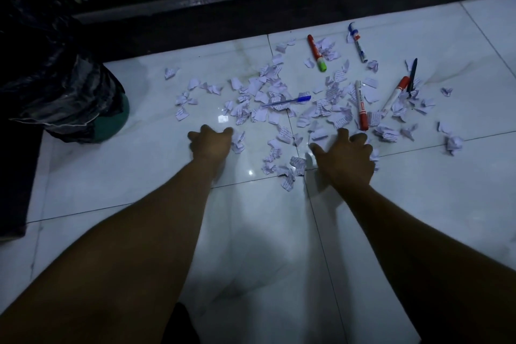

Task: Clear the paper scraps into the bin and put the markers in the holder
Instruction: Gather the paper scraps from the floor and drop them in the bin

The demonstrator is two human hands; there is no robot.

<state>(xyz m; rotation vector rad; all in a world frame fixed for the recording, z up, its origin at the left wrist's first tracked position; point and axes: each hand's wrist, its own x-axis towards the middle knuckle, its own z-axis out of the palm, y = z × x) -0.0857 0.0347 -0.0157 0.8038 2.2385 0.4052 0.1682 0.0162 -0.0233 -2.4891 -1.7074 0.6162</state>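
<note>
Both hands, left and right, grip curled onto paper scraps; marker label unreadable.

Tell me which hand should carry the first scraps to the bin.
Probably the left hand: the bin stands on its side and paper scraps lie at its fingertips. The right hand is farther from the bin.

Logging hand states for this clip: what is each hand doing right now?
Left hand: fingers curled down among paper scraps; a grip cannot be told.
Right hand: fingers spread, pressing on scraps, open.
</note>
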